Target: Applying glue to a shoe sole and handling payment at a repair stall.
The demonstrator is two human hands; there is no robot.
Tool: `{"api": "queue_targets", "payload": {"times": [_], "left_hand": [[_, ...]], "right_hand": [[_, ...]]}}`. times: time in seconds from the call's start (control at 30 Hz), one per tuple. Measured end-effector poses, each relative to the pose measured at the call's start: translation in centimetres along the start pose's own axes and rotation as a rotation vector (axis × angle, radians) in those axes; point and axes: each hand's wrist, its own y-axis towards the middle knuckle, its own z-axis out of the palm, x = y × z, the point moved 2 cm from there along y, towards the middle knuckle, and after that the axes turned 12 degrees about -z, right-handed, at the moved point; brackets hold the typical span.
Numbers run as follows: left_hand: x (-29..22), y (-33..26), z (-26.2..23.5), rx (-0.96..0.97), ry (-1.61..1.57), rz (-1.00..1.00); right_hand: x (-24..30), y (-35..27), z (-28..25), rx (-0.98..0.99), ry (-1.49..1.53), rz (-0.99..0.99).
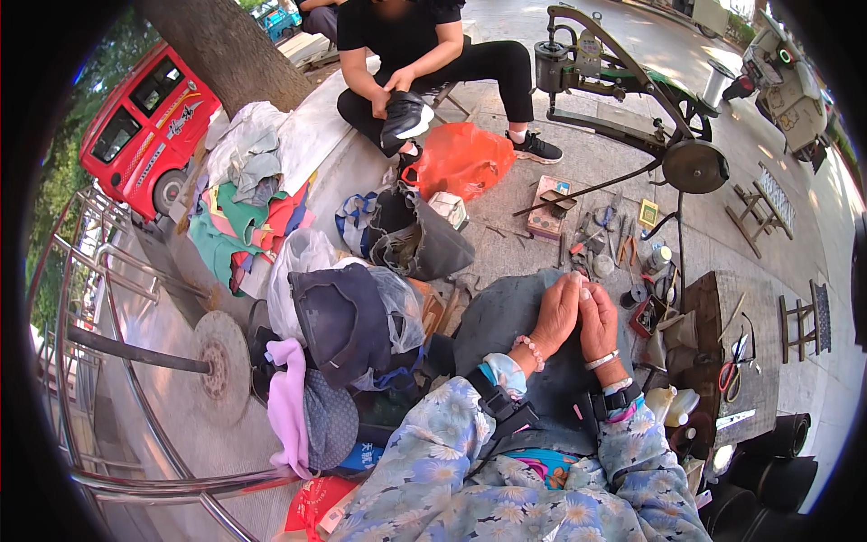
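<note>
My left hand and my right hand meet over the dark grey apron on my lap. Their fingertips are drawn together and bent downward. Anything between the fingers is hidden from above. A beaded bracelet circles my left wrist, and a pale bangle my right. Dark straps wrap both flowered sleeves. Just beyond my hands, a small jar, pliers and other hand tools lie on the pavement.
Across from me a seated person holds a dark shoe with a white sole. A hand-cranked sewing machine stands at far right. Scissors lie on a wooden box. Bags, a dark cap and fabric scraps crowd the left, beside metal railings.
</note>
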Motion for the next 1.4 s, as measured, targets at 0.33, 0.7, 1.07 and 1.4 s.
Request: {"api": "queue_targets", "payload": {"times": [0.33, 0.7, 1.07, 1.4], "left_hand": [[-0.2, 0.3, -0.2, -0.019, 0.032, 0.079], [0.9, 0.4, 1.2, -0.031, -0.008, 0.096], [1.4, 0.9, 0.8, 0.009, -0.134, 0.035], [1.3, 1.1, 0.9, 0.085, -0.268, -0.060]], "right_hand": [[-0.2, 0.3, 0.1, -0.013, 0.057, 0.017], [0.4, 0.0, -1.1, 0.030, 0.058, 0.036], [-0.3, 0.2, -1.2, 0.023, -0.058, 0.027], [0.4, 0.5, -0.6, 0.012, -0.019, 0.020]]}}
